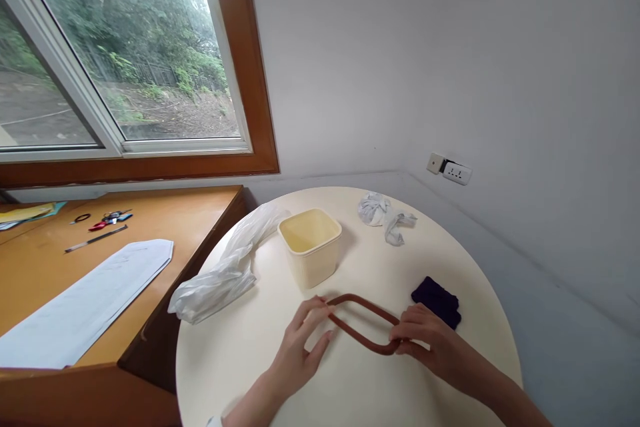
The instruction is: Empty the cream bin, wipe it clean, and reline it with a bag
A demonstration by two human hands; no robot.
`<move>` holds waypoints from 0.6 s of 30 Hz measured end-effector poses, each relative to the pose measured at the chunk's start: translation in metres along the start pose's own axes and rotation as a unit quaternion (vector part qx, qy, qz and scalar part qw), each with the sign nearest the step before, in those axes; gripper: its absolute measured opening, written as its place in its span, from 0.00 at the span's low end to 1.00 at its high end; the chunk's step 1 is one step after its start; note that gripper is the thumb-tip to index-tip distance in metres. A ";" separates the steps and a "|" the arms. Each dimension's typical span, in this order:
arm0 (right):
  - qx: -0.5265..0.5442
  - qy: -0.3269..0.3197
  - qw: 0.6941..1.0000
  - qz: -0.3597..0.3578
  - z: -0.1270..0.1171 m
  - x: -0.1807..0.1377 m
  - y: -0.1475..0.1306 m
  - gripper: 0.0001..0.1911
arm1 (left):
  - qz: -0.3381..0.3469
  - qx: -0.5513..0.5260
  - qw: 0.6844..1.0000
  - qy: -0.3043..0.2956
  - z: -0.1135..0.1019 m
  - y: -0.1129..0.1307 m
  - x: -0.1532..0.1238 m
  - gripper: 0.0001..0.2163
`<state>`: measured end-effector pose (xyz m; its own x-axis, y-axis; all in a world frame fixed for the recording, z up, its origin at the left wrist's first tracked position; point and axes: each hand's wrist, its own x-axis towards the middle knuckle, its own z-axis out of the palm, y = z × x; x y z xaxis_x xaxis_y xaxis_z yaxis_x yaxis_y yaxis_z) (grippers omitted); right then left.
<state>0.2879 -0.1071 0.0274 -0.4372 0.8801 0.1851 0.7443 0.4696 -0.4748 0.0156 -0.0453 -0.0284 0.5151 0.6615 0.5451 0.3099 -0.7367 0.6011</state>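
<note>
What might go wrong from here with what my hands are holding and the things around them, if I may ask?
The brown loop could slip from your left hand, whose thumb seems to be off it. The loop might knock the tub, which stands just beyond. The plastic bag lies at the table's left edge, so a nudge may send it over.

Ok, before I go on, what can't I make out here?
All in the head view:
- Yellow plastic container: part of its floor, hidden by its own near wall.
- Brown frame: its right end, covered by the fingers of the right hand.
- White paper sheets: faint marks, too small to read.
- White item at the left wrist: cut off by the bottom edge.
</note>
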 end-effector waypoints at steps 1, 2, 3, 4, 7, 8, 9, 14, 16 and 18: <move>-0.018 0.015 1.000 -0.008 -0.003 0.000 0.000 0.09 | -0.019 0.012 0.999 0.027 -0.001 0.000 0.001 0.18; -0.041 0.034 0.999 -0.010 -0.005 0.001 0.003 0.09 | -0.039 0.020 0.998 0.045 -0.001 -0.001 0.002 0.17; -0.068 0.056 0.996 -0.008 -0.008 0.001 0.007 0.09 | -0.056 0.026 0.997 0.055 -0.002 -0.001 0.003 0.14; -0.098 0.080 0.992 -0.001 -0.011 0.000 0.015 0.09 | -0.067 0.027 0.996 0.057 -0.002 -0.001 0.005 0.11; -0.188 0.135 0.972 0.041 -0.017 -0.004 0.048 0.10 | -0.082 0.026 0.995 0.045 -0.002 -0.002 0.009 0.04; -0.212 0.145 0.964 0.064 -0.019 -0.006 0.061 0.11 | -0.085 0.026 0.995 0.042 -0.002 -0.002 0.009 0.04; -0.229 0.149 0.958 0.085 -0.019 -0.009 0.075 0.11 | -0.088 0.027 0.995 0.039 -0.002 -0.002 0.010 0.04; -0.274 0.147 0.935 0.170 -0.013 -0.017 0.125 0.13 | -0.109 0.023 0.993 0.042 -0.001 -0.004 0.009 0.05; -0.282 0.141 0.930 0.190 -0.010 -0.017 0.135 0.13 | -0.141 0.023 0.987 0.070 -0.002 -0.006 0.008 0.03; -0.287 0.138 0.927 0.200 -0.008 -0.014 0.140 0.13 | -0.188 0.023 0.974 0.121 -0.002 -0.012 0.008 0.03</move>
<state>0.4022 -0.0529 -0.0348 0.0189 0.9388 0.3440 0.9994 -0.0082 -0.0326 0.0143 -0.0309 -0.0299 0.1557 0.8951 0.4177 0.4792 -0.4383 0.7605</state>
